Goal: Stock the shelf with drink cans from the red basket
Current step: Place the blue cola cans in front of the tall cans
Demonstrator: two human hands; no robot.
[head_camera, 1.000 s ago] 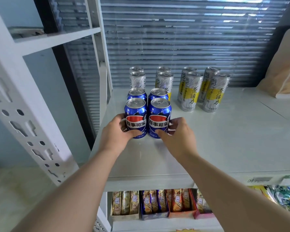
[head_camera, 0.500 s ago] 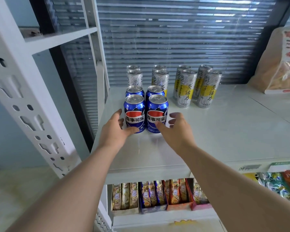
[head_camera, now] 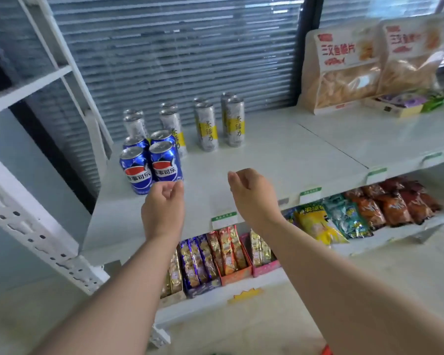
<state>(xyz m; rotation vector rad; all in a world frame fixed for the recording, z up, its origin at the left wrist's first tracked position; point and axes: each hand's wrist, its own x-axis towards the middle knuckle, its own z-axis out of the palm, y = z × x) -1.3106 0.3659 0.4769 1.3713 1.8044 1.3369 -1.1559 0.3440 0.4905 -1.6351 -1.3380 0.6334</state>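
Blue drink cans [head_camera: 164,167]: squared block of four. Left hand [head_camera: 163,208], right hand [head_camera: 251,196] just before it, empty, fingers loosely curled. Next pair: set flush beside block, labels forward.

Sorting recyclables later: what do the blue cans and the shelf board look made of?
Blue cans: likely aluminium, glossy printed skin; silvery pull-tab tops show. Shelf board: probably painted metal, smooth pale finish; soft sheen, thin edge.
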